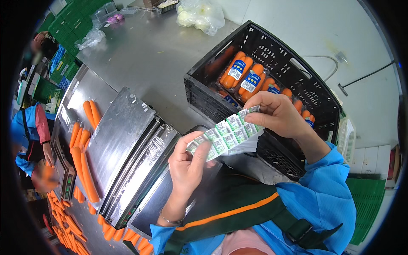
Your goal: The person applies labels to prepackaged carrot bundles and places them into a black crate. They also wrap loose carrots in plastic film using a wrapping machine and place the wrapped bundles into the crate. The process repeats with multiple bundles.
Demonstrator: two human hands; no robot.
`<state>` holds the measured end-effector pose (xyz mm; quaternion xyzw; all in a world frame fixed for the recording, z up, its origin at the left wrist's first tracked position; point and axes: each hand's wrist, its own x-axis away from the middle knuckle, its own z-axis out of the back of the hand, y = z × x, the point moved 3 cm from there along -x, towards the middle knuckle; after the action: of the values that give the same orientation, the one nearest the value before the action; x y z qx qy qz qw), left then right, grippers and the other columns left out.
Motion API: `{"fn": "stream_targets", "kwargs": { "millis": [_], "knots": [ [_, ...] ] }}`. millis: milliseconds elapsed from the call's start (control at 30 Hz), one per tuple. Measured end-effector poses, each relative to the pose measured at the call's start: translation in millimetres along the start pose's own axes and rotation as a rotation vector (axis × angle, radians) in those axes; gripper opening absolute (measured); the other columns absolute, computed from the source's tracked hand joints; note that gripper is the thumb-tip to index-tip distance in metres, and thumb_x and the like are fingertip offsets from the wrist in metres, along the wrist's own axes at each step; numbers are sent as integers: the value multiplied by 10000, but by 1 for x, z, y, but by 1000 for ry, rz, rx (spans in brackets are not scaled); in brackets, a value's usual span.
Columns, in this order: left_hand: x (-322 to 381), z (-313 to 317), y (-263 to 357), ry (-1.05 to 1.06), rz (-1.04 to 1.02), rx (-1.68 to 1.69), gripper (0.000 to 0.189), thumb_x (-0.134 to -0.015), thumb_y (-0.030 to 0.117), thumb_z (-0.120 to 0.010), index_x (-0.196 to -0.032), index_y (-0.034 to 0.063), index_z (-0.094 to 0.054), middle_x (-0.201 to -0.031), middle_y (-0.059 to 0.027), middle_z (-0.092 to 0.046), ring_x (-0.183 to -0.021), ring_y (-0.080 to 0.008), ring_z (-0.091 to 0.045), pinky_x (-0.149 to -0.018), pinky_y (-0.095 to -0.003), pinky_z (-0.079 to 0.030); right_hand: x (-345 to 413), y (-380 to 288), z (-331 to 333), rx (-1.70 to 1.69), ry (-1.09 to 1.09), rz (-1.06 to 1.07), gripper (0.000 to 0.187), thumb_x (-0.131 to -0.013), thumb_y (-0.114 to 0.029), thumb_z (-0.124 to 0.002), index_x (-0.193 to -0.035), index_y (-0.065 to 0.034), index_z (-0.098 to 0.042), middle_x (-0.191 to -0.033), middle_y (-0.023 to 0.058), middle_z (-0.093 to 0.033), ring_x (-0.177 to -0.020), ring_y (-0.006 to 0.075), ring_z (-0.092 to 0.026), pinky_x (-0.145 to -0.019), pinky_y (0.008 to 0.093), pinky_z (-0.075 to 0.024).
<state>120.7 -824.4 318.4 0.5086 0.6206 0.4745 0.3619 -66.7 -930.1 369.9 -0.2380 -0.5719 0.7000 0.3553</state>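
A sheet of small printed stickers (pixel 228 135) is stretched between my two hands, in front of my apron. My left hand (pixel 188 162) pinches its lower left end between thumb and fingers. At the upper right end, my right hand (pixel 274 111) grips a corner with thumb and forefinger. White backing paper (pixel 247 145) hangs behind the sheet. Just beyond my right hand stands a black plastic crate (pixel 204 92) holding several wrapped packs of carrots (pixel 251 81) with blue labels. Left of my left hand is a steel wrapping machine (pixel 140 172).
Loose carrots (pixel 84 172) lie along the machine's far side, and a pile of carrots (pixel 65 223) is at lower left. A co-worker (pixel 35 127) stands by a scale (pixel 65 178). A plastic bag of pale vegetables (pixel 200 16) rests on the steel table (pixel 143 44). Green crates (pixel 73 25) are stacked behind.
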Motion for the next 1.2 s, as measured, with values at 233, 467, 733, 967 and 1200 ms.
{"fn": "stream_targets", "kwargs": {
  "millis": [233, 467, 733, 967, 1200],
  "knots": [
    [-6, 4, -8, 96, -29, -141, 120, -853, 108, -606, -835, -5, -570, -649, -22, -583, -487, -44, -505, -433, -168, -375, 9, -2, -5, 210, 144, 99, 114, -860, -116, -583, -868, -3, -583, -701, 37, -601, -611, 62, -556, -524, 210, -410],
    [-7, -5, -17, 89, -16, -264, 133, -834, 116, -634, -766, 14, -582, -533, 0, -550, -471, -28, -507, -430, -171, -365, -14, -5, 16, 425, 301, 234, 264, -851, -193, -574, -1012, 13, -537, -850, 137, -577, -748, 277, -577, -646, 304, -459],
    [-3, -9, -12, 52, 22, -303, 158, -817, 150, -658, -744, 29, -588, -544, -13, -573, -475, -49, -534, -443, -190, -394, -44, -28, -30, 916, -530, 315, 517, -700, -457, -701, -880, -24, -483, -809, 101, -550, -722, 278, -584, -565, 335, -437],
    [-4, -2, -11, 19, 57, -398, 218, -825, 223, -645, -736, 31, -590, -518, -31, -561, -460, -80, -557, -453, -224, -419, -48, -19, -29, 705, -490, 341, 265, -821, -295, -618, -793, -60, -500, -715, 66, -535, -604, 241, -555, -484, 328, -409],
    [-19, -2, -10, -16, 307, -271, 370, -917, 334, -494, -761, 14, -593, -511, -15, -531, -424, -57, -499, -402, -195, -376, -31, -2, -33, 855, -323, 698, 196, -795, -227, -627, -774, -66, -517, -705, 62, -474, -561, 209, -531, -478, 292, -434]
  ]
}}
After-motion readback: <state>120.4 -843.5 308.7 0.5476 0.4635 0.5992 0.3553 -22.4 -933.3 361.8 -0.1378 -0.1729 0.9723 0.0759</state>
